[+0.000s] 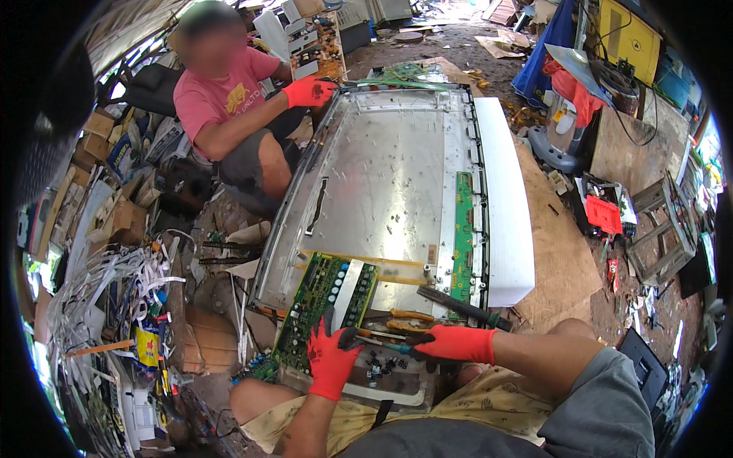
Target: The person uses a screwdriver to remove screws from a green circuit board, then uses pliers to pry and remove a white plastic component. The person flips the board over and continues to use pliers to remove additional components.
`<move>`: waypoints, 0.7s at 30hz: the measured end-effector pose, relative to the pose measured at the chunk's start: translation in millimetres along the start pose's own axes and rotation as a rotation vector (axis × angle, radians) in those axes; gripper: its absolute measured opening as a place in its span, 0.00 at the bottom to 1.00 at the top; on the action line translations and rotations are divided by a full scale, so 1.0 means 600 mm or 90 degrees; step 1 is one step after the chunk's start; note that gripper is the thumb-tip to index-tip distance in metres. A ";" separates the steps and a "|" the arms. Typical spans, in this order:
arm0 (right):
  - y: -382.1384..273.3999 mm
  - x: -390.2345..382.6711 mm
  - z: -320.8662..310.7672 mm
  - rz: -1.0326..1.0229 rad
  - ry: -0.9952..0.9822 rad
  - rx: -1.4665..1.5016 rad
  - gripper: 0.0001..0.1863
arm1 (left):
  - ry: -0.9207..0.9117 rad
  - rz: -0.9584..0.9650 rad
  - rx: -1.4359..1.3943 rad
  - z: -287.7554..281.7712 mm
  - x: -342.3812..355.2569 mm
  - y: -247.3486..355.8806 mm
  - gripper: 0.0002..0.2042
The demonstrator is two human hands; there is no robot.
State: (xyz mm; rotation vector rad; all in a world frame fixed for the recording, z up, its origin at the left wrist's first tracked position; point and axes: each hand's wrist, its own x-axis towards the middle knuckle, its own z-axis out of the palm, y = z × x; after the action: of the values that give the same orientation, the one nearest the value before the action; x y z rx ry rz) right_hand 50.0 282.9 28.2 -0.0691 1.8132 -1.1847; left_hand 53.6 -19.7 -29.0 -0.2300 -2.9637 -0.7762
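Observation:
My left hand (330,362), in a red glove with dark fingertips, rests at the lower right part of a green circuit board (304,301) with a pale metal strip, its fingers apart. My right hand (458,343), gloved alike, grips a screwdriver (401,346) with a blue handle, which points left toward my left hand. Yellow-handled pliers (408,324) and a long dark tool (462,305) lie just beyond it. Small black parts (382,370) lie below the screwdriver. The board lies on the near end of a large metal panel (374,191), which has a narrow green board (463,237) along its right side.
A person (229,122) squats at the far left, a red-gloved hand at the panel's edge. White foam (510,206) and cardboard (561,259) lie right of the panel. Piles of scrap (122,305) crowd the left; a yellow box (626,38) and other clutter stand at the right.

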 end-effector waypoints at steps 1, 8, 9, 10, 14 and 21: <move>0.049 0.025 -0.009 0.018 0.013 0.013 0.25 | 0.003 -0.002 -0.018 0.017 0.008 0.008 0.25; 0.008 -0.014 0.041 -0.268 0.281 -0.358 0.26 | -0.026 0.047 0.087 -0.019 -0.005 0.031 0.21; 0.001 -0.019 0.035 -0.200 0.213 -0.272 0.26 | -0.017 0.039 0.049 -0.010 -0.003 0.011 0.22; -0.025 -0.034 0.017 -0.130 0.147 -0.187 0.26 | -0.009 0.032 0.009 -0.006 0.000 0.006 0.23; 0.022 0.008 -0.010 0.005 -0.035 0.028 0.26 | 0.009 0.011 0.007 0.013 0.004 0.017 0.22; 0.012 -0.007 0.031 -0.176 0.208 -0.269 0.22 | 0.002 0.084 0.024 -0.011 0.003 0.022 0.21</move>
State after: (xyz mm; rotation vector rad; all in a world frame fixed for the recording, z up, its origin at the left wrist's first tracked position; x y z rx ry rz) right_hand 68.5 275.7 23.9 -0.3989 2.3828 -1.0194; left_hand 54.0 -11.6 -16.8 -0.4173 -2.9207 -0.7035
